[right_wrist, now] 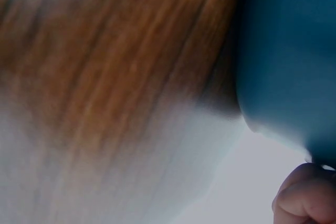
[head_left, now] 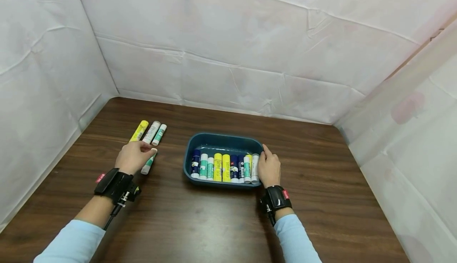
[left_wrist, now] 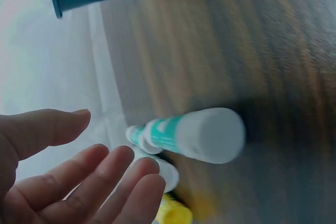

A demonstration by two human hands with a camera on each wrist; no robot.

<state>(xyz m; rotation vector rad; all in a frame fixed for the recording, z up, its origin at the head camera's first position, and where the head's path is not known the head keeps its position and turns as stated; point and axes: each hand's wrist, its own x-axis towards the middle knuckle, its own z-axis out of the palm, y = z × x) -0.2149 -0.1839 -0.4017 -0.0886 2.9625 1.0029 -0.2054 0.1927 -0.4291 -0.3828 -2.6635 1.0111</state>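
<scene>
Head view: brown wooden table (head_left: 214, 223) boxed in by crinkly white sheets. Left hand (head_left: 133, 156) hovering palm down over a teal-and-white glue stick (head_left: 148, 164) lying flat on the wood, fingers loosely spread. Same on the left wrist view: fingers (left_wrist: 113, 174) relaxed and straight, nothing gripped, the glue stick (left_wrist: 194, 136) just past the fingertips and apart from them. Three more sticks lined up side by side right behind that hand: a yellow one (head_left: 139, 131), a white one (head_left: 151, 132), a second teal one (head_left: 159, 134). Right hand (head_left: 269, 167) resting against the right side of the blue tray (head_left: 221, 141), fingers laid along the rim, thumb side hard to make out. Right wrist view too blurry to say more, just a curled fingertip (right_wrist: 304, 200) under the tray wall (right_wrist: 289, 51). Tray packed with a row of sticks (head_left: 224, 167), yellow, teal, dark blue and white, all parallel.
</scene>
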